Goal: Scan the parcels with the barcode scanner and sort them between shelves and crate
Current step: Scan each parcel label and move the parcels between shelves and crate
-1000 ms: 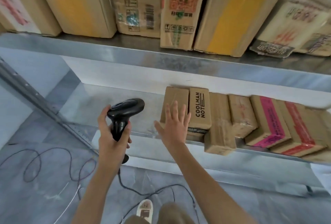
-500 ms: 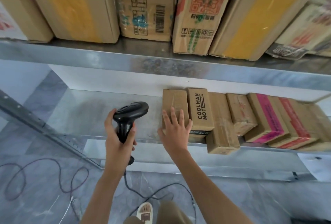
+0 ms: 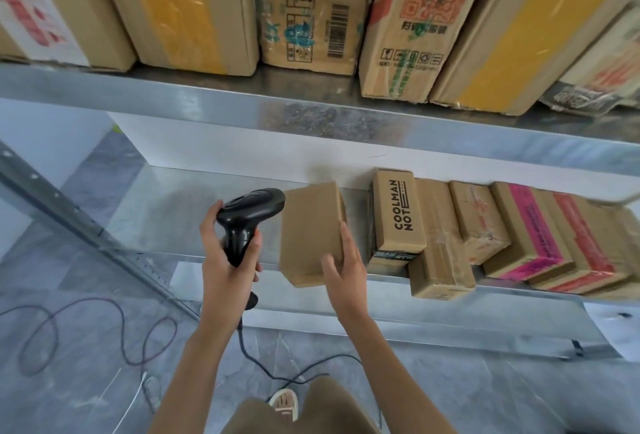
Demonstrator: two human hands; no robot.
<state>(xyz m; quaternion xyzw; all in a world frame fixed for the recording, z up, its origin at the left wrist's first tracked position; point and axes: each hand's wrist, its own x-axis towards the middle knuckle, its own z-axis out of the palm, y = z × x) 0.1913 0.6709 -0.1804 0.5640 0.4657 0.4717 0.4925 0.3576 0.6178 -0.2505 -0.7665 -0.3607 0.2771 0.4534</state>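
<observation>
Against the lower shelf (image 3: 194, 205), everything can be placed: above it the upper shelf (image 3: 242, 101) carries a row of large boxes (image 3: 180, 7) standing on end, and along its right part smaller parcels (image 3: 519, 225) lie side by side, the leftmost of them printed COOLMAN NOT (image 3: 398, 215). Half a second ago the plain brown parcel (image 3: 311, 229) lay flat in that row with the right hand (image 3: 343, 267) spread on top of it; now it has been tipped up and drawn away from the row toward the shelf's front edge, leaving a gap beside the printed box. That suggests it has been picked out for scanning and its sorting is not yet decided. The right hand's fingers (image 3: 346, 236) curl along the parcel's right edge with the thumb across its near face, holding it. Just to the parcel's left, the left hand (image 3: 225, 260) wraps closed around the handle of the barcode scanner (image 3: 252, 215), whose head almost touches the parcel's upper left corner. No crate is in view.
</observation>
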